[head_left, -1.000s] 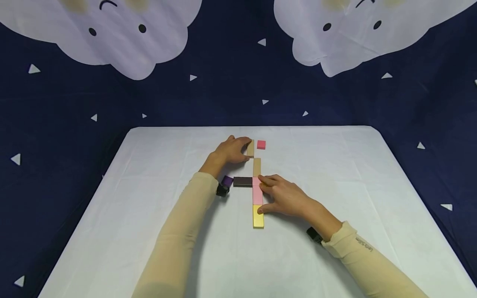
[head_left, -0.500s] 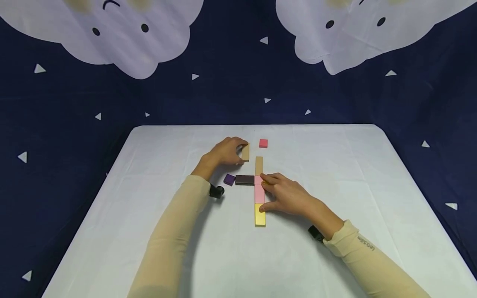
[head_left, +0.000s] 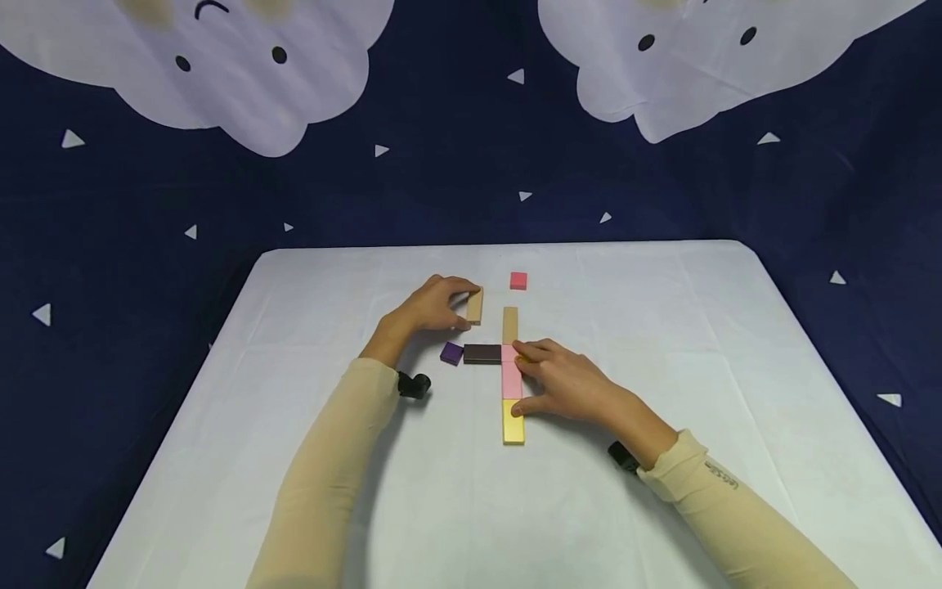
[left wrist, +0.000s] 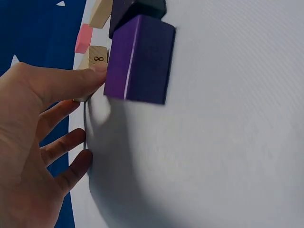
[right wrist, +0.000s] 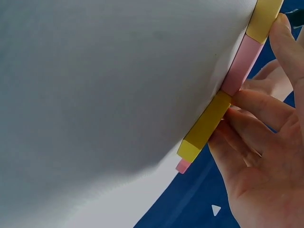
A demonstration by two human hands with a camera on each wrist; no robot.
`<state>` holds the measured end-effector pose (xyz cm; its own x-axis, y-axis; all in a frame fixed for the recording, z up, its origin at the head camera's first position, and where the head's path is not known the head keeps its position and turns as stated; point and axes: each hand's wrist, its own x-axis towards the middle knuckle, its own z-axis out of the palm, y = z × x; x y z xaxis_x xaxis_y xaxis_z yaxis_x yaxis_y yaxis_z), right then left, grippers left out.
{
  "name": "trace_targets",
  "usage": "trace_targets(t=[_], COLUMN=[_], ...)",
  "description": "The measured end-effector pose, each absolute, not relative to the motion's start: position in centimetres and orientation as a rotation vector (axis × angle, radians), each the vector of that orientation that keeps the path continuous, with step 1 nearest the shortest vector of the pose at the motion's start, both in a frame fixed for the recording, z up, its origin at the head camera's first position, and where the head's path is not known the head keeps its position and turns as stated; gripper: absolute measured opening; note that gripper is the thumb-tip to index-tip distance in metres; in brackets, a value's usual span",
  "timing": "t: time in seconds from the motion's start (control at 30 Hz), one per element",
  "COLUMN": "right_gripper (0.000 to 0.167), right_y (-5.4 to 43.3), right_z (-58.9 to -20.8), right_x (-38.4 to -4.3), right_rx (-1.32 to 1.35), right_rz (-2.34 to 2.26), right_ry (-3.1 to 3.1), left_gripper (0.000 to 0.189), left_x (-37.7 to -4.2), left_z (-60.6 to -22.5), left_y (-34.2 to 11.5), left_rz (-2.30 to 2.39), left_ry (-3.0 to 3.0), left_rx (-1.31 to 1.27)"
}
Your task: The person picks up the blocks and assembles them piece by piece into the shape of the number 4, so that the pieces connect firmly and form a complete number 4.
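Note:
My left hand pinches a natural wood block between thumb and fingertips; in the left wrist view its end bears a mark like an 8. My right hand rests against a row of blocks, thumb at the yellow block and fingertips by the pink blocks. A second yellow block sticks out sideways beneath those fingers, mostly covered in the head view. Another wood block tops the row. From its left side extends a dark brown block, with a purple block slanted at its end.
A small red-pink block lies alone near the far edge of the white-covered table. Behind the table hangs a dark blue cloth with clouds and small triangles. Each wrist carries a black camera.
My left hand has moved left and slightly nearer with the wood block, away from the row and the red-pink block. The right hand stays where it was on the row.

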<state>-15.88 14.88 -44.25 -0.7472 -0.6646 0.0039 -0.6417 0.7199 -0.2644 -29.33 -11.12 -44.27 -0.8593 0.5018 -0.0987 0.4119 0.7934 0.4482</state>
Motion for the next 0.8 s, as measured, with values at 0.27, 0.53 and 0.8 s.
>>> trace_targets(t=[0.27,0.53,0.8], right_gripper=[0.088,0.087,0.087], right_y=[14.8,14.9,14.9], right_z=[-44.4,-44.4,-44.3], right_x=[-15.8,-16.0,-16.0], right_rx=[-1.052,-1.091,-1.075], right_rz=[-0.394,-0.389,-0.398], right_ry=[2.820,2.831,2.828], left_gripper=[0.071,0.071,0.070], left_x=[-28.9,-28.4,-28.1], left_z=[-44.3,-44.3,-44.0], left_y=[-12.1,-13.2,-13.7], left_rz=[0.666,0.769,0.725], left_ry=[2.743,2.694,2.675], left_rx=[0.731,0.765,0.784])
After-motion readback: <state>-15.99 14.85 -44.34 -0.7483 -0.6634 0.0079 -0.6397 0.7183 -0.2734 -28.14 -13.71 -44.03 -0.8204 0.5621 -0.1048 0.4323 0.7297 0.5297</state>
